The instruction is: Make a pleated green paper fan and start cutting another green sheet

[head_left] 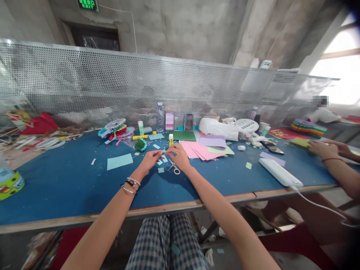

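Two hands meet over the middle of the blue table. The left hand and the right hand both pinch one tiny paper bit with their fingertips, so each grip is closed on it. The bit is held just above the table, near more small blue scraps. It is too small to see its shape. It looks like the hands are folding or pressing it. I think such a small piece needs a slow, soft pinch so it does not slip or tear.

Scissors lie just under the right hand, not touched. A glue stick stands close behind the hands, and pink paper lies to the right. Another person's hand rests far off on the right.

A green sign up high says "EXIT". The other labels are too small to read.
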Available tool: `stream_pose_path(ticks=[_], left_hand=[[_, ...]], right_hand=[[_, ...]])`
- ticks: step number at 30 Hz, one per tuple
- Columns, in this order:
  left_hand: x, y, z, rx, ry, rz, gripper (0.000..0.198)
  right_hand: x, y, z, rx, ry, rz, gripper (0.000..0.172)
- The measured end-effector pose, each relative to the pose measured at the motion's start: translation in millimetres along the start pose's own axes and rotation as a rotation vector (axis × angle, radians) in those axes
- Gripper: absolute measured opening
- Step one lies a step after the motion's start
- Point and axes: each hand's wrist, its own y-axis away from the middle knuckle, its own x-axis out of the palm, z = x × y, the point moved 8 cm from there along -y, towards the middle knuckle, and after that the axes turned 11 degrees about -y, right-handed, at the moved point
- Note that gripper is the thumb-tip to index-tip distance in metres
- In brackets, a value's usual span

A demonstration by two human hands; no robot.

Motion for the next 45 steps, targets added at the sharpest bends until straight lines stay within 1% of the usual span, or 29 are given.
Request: stream_pose_path(ticks=[3, 12, 17, 22, 26, 28, 31, 35, 39, 43, 45], left_hand=[[0.3, 0.3, -1.0, 0.004, -0.004, -0.012, 0.054], [4.2, 0.4, -0.3, -0.009, -0.042, 0.016, 0.047], [4.2, -0.2, -2.9, 0.032, -0.112, -0.001, 0.044], [0.8, -1.2, -5.3, 0.098, -0.227, -0.052, 0.043], [0.0, 0.3, -14.1, 0.215, -0.358, -0.082, 0.039], [0.4, 2.1, -20.1, 0.280, -0.430, -0.101, 0.037], [2.1, 4.0, -25.7, 0.339, -0.487, -0.109, 0.035], [4.7, 3.7, -24.6, 0.340, -0.481, -0.098, 0.034], [6.8, 4.7, -24.0, 0.346, -0.425, -0.080, 0.032], [8.0, 6.5, -25.6, 0.347, -0.433, -0.043, 0.038], [5.7, 5.7, -24.4, 0.318, -0.452, -0.054, 0.039]], right_hand=[[-0.3, 0.7, -0.7, 0.006, -0.007, -0.003, 0.010], [2.4, 2.9, -10.8, 0.067, -0.009, 0.039, 0.011], [3.2, 1.9, -13.7, 0.120, -0.061, 0.028, 0.010], [6.3, 1.4, -20.5, 0.248, -0.207, 0.019, 0.010], [8.7, 4.4, -29.1, 0.403, -0.318, -0.018, 0.018], [11.1, 4.9, -30.7, 0.437, -0.370, -0.013, 0.021], [13.4, 5.1, -33.5, 0.452, -0.400, -0.003, 0.017], [15.2, 8.1, -44.7, 0.513, -0.426, -0.014, 0.019], [18.7, 12.7, -52.6, 0.609, -0.529, -0.005, 0.025], [21.0, 16.8, -51.0, 0.711, -0.636, 0.008, 0.025], [22.5, 17.9, -47.4, 0.739, -0.669, 0.036, 0.025]])
